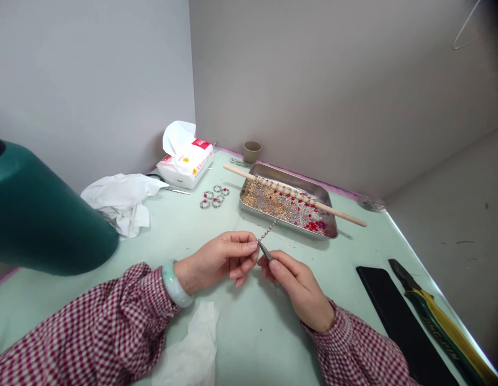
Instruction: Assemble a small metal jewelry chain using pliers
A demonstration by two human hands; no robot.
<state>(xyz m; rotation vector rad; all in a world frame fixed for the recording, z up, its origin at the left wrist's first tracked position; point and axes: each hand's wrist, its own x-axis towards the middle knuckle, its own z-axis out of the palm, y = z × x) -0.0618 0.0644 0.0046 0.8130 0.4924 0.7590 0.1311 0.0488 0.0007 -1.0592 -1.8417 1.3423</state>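
Note:
In the middle of the table my left hand [233, 254] pinches the near end of a thin beaded chain [268, 230] between thumb and forefinger. The chain runs up and to the right, toward the front rim of a metal tray [251, 209]. My right hand [295, 281] is closed around a pair of grey metal tweezers [265, 250]. Their tip meets the chain's end at my left fingertips. Gold, clear and red beads [313, 225] lie in the tray. Across it rests a wooden dowel [345, 215] with beaded loops around it.
Several small beaded rings [214, 197] lie left of the tray. Behind are a tissue pack [187, 166] and a small cup [252, 152]. A green bottle [48, 214] stands at left near crumpled tissue [124, 201]. Pliers [438, 316] and a black flat case [397, 316] lie right.

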